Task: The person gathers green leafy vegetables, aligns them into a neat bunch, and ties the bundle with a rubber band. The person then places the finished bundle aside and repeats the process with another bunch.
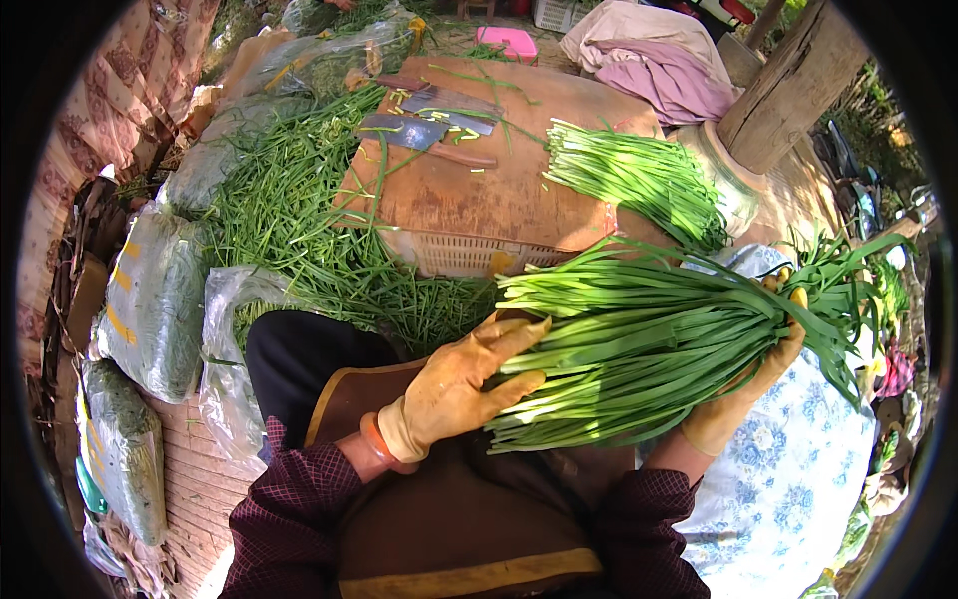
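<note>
A thick bundle of garlic chives [644,352] lies across my lap, its pale cut ends towards the left and its dark leaf tips towards the right. My right hand [756,374], in a tan rubber glove, grips the bundle near the leafy end, with fingertips showing over the top. At the pale ends is my left hand [456,385], gloved the same way, fingers and thumb spread; the fingertips meet the outer stalks. On the wooden board [479,202] ahead rests a second bundle of chives [636,176], with two cleavers [408,132] beside short cut stem pieces.
Loose chive leaves [299,195] are heaped left of the board, which sits on a plastic crate [449,253]. Filled plastic bags [153,299] line the left side. A flowered cloth [771,472] spreads at my right, and a wooden post [793,82] stands behind.
</note>
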`<move>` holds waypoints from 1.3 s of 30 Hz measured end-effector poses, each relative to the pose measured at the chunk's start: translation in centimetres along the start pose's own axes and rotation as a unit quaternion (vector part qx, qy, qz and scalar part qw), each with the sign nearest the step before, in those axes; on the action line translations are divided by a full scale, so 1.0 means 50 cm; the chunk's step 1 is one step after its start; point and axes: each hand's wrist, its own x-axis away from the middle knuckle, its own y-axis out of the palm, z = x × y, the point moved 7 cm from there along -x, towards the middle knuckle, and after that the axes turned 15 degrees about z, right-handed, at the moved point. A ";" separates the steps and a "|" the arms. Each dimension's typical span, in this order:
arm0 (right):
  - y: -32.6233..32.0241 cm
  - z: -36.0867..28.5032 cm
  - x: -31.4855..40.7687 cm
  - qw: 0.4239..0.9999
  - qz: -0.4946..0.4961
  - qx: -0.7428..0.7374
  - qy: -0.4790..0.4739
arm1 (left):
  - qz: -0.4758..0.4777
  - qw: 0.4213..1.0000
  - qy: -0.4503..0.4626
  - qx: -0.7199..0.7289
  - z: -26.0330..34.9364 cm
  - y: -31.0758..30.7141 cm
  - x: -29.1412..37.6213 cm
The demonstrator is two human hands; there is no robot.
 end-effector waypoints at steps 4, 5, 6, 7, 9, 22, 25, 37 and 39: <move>-0.118 0.055 -0.007 0.990 0.034 0.138 -0.018 | -0.050 0.970 0.105 -0.214 0.072 0.015 0.065; -0.145 0.070 -0.009 0.983 0.075 0.167 0.026 | -0.032 0.974 0.106 -0.199 0.078 0.009 0.072; -0.146 0.070 0.001 0.986 0.057 0.159 0.006 | -0.025 0.975 0.107 -0.195 0.077 0.007 0.076; -0.146 0.063 0.007 0.986 0.059 0.153 -0.014 | -0.036 0.975 0.105 -0.194 0.069 0.010 0.077; -0.142 0.051 0.025 0.982 0.091 0.159 -0.041 | -0.028 0.981 0.085 -0.170 0.047 0.001 0.072; -0.130 0.045 0.018 0.993 0.091 0.073 0.011 | 0.193 0.910 -0.366 0.033 -0.166 -0.151 0.024; -0.130 0.043 0.031 0.984 0.163 0.070 -0.004 | 0.152 0.963 -0.203 -0.093 -0.112 -0.134 -0.041; -0.106 0.047 0.054 0.990 0.119 0.076 -0.022 | 0.090 0.950 -0.300 -0.021 -0.220 -0.111 -0.021; -0.094 0.050 0.050 0.985 0.106 0.127 -0.048 | 0.052 0.958 -0.264 -0.099 -0.245 -0.125 -0.026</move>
